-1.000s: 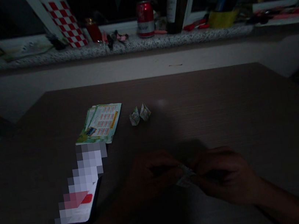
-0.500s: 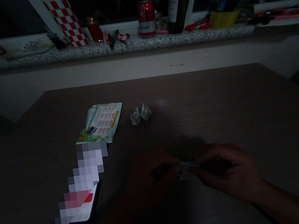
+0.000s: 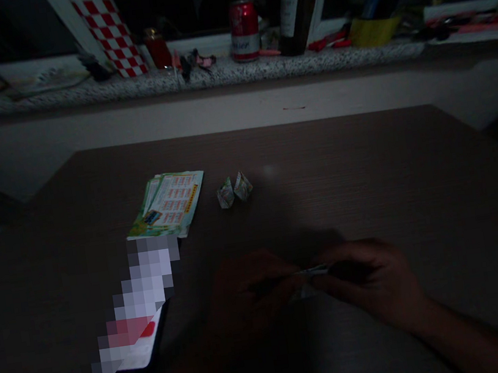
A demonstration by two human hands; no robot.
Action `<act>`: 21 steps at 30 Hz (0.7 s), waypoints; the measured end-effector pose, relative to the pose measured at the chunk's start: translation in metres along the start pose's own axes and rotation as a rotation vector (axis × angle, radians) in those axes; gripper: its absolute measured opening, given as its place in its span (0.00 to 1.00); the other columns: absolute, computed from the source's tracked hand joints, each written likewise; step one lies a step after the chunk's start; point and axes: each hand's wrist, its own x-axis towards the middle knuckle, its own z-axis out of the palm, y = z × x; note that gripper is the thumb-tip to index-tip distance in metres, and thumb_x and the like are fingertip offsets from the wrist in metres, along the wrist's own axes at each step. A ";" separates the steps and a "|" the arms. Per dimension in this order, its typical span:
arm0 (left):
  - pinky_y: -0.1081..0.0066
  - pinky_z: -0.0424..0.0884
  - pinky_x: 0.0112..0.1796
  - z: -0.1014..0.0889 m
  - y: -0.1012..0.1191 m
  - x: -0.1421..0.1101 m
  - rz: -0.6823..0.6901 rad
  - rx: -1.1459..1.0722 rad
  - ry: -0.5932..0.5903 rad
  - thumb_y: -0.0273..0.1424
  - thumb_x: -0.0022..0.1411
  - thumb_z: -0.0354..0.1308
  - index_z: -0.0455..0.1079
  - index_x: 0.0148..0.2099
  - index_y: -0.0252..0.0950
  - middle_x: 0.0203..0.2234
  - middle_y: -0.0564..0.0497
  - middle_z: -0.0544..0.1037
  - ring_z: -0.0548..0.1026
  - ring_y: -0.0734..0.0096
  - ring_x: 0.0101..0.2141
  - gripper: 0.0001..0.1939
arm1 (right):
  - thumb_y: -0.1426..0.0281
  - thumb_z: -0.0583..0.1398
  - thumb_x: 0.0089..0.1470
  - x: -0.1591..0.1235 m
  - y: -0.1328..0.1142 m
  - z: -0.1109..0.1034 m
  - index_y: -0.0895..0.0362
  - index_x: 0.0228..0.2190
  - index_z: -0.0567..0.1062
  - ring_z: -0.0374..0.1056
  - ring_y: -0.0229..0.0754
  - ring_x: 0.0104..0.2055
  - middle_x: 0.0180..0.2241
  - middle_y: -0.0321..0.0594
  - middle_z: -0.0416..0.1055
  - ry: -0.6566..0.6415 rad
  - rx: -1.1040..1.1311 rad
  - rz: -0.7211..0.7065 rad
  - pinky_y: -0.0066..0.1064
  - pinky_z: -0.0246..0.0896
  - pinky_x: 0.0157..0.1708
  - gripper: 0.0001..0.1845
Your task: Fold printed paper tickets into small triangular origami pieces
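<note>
Both hands meet low in the dim middle of a dark wooden table [image 3: 366, 164]. My left hand [image 3: 250, 294] and my right hand [image 3: 374, 286] pinch a small folded piece of paper [image 3: 311, 275] between their fingertips, just above the tabletop. Two small folded paper shapes [image 3: 234, 190] stand side by side farther back on the table. A stack of green printed leaflets [image 3: 169, 204] lies to their left.
A phone with a lit screen [image 3: 134, 326] lies near the front left of the table. Behind the table a granite ledge [image 3: 78, 94] carries a red can [image 3: 244, 30], a dark bottle [image 3: 293, 7], a red-and-white checked box [image 3: 109, 30] and several small items.
Both hands have lifted the small paper piece slightly and turned it flatter, edge-on to me. The right hand has shifted a little up and to the left. Nothing else has moved.
</note>
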 end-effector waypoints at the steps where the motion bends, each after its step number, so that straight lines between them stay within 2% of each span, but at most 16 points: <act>1: 0.77 0.67 0.27 0.000 0.000 0.000 -0.009 0.010 0.010 0.29 0.58 0.62 0.78 0.32 0.36 0.23 0.52 0.78 0.75 0.75 0.25 0.04 | 0.72 0.67 0.47 0.000 0.000 0.001 0.55 0.29 0.80 0.74 0.37 0.22 0.23 0.35 0.79 -0.016 0.030 0.032 0.24 0.70 0.21 0.03; 5: 0.78 0.66 0.26 -0.002 0.002 0.001 -0.002 0.024 0.009 0.28 0.58 0.62 0.78 0.32 0.36 0.23 0.53 0.78 0.74 0.76 0.24 0.04 | 0.72 0.67 0.48 0.002 -0.002 0.002 0.56 0.27 0.81 0.75 0.38 0.23 0.23 0.37 0.80 -0.025 0.127 0.108 0.24 0.71 0.22 0.01; 13: 0.79 0.63 0.24 -0.004 0.003 0.002 0.056 0.027 0.013 0.28 0.58 0.63 0.78 0.33 0.36 0.21 0.54 0.77 0.72 0.78 0.22 0.03 | 0.73 0.67 0.47 0.001 -0.011 -0.002 0.56 0.23 0.81 0.73 0.37 0.20 0.21 0.37 0.79 0.002 0.153 0.071 0.21 0.67 0.19 0.03; 17: 0.79 0.63 0.23 -0.003 0.003 0.002 -0.056 -0.061 -0.018 0.29 0.57 0.63 0.79 0.31 0.36 0.21 0.53 0.76 0.71 0.77 0.22 0.04 | 0.75 0.67 0.46 -0.001 -0.012 -0.003 0.56 0.22 0.80 0.73 0.37 0.20 0.21 0.38 0.79 -0.024 0.199 0.074 0.22 0.66 0.19 0.04; 21: 0.79 0.63 0.23 -0.004 0.006 0.003 -0.216 -0.136 -0.130 0.27 0.53 0.64 0.78 0.30 0.34 0.21 0.52 0.78 0.72 0.76 0.22 0.02 | 0.78 0.67 0.47 -0.002 -0.009 -0.004 0.56 0.22 0.79 0.72 0.34 0.21 0.22 0.36 0.78 -0.092 0.271 0.058 0.21 0.64 0.20 0.06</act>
